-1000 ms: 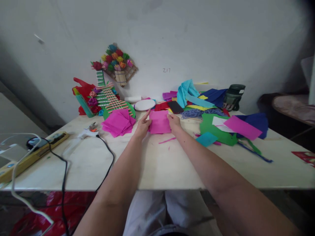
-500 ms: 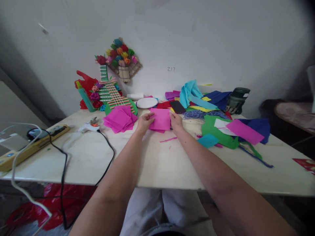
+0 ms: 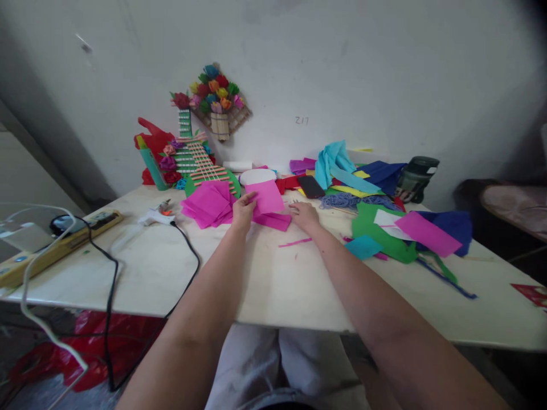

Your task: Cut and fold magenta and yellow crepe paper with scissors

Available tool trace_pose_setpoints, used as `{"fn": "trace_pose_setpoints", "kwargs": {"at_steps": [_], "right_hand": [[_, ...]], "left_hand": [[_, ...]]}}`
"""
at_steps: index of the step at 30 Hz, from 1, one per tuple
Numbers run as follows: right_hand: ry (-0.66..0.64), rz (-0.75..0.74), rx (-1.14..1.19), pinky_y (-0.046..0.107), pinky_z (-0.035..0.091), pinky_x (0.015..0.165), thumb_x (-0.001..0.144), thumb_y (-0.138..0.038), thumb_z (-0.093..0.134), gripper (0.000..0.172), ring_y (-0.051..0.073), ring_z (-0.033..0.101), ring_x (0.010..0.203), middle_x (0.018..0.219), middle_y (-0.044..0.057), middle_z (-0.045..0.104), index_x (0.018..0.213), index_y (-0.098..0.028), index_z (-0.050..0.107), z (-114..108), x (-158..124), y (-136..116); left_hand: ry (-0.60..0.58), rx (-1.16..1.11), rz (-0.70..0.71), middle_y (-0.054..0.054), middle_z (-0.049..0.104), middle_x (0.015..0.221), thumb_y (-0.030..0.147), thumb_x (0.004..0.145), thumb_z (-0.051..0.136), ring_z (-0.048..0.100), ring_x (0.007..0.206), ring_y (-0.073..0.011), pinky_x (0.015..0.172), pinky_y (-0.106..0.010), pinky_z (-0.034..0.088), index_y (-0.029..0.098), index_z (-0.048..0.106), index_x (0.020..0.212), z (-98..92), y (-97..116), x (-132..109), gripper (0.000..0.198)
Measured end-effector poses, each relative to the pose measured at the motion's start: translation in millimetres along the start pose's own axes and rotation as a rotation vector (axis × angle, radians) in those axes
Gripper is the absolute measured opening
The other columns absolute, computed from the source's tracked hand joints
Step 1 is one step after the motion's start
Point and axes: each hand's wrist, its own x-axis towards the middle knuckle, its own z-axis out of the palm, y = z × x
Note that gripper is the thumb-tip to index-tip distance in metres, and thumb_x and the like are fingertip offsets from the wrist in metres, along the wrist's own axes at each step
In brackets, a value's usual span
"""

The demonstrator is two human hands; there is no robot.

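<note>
Over the middle of the surface, a pink square is pinched in the left hand's fingers. A pink sheet lies partly beneath it. The right hand is nearby; whether its fingers grip anything cannot be told. Leftward spreads a pink pile; beyond the right hand, a phone.

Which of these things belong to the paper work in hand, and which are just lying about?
Seemingly in use:
pink square, held by the left hand
pink paper near the right hand
fanned pink stack

Seemingly just lying about:
black phone
dark green bottle
blue-grey yarn
</note>
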Motion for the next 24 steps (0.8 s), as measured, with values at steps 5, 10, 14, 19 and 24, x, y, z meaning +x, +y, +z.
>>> {"fn": "trace_pose_setpoints", "kwargs": {"at_steps": [5,10,14,19,24], "right_hand": [[-0.194,-0.096,-0.230,0.034,0.035,0.086,0.080,-0.024,0.044,0.032,0.023,0.048,0.105,0.116,0.005,0.058,0.106,-0.024,0.062,0,-3,-3],[-0.173,-0.067,-0.353,0.039,0.032,0.084,0.083,-0.026,0.038,0.032,0.026,0.046,0.105,0.113,0.010,0.058,0.102,-0.020,0.064,-7,-5,-5],[-0.123,0.096,-0.452,0.040,0.031,0.082,0.078,-0.021,0.043,0.031,0.028,0.047,0.102,0.107,0.016,0.058,0.100,-0.013,0.064,-15,-8,0],[-0.064,0.115,-0.431,0.041,0.030,0.083,0.077,-0.019,0.043,0.032,0.028,0.050,0.101,0.106,0.015,0.059,0.099,-0.014,0.064,-21,-7,6],[-0.126,-0.057,-0.302,0.040,0.032,0.084,0.079,-0.039,0.044,0.034,0.028,0.048,0.103,0.107,0.012,0.060,0.095,-0.019,0.066,-11,-4,0]], "left_hand": [[0.031,-0.041,-0.057,-0.006,0.066,0.082,0.009,0.055,0.066,0.056,0.059,-0.0093,0.058,-0.022,0.044,0.011,0.064,0.097,1.6,3,-3,0.042],[0.021,-0.131,-0.081,-0.002,0.064,0.071,0.005,0.053,0.067,0.054,0.053,-0.0077,0.054,-0.021,0.042,0.009,0.062,0.097,2.6,4,-3,0.045],[0.020,-0.134,-0.081,-0.001,0.063,0.069,0.003,0.052,0.065,0.053,0.052,-0.0073,0.054,-0.020,0.042,0.010,0.062,0.098,2.6,4,-3,0.046],[0.020,-0.116,-0.076,-0.001,0.063,0.069,0.002,0.052,0.063,0.055,0.055,-0.0087,0.056,-0.021,0.043,0.011,0.061,0.099,2.9,3,-3,0.047],[0.015,-0.133,-0.077,-0.003,0.064,0.075,0.002,0.052,0.062,0.058,0.064,-0.0116,0.062,-0.024,0.045,0.011,0.061,0.100,4.4,4,-4,0.048]]}}
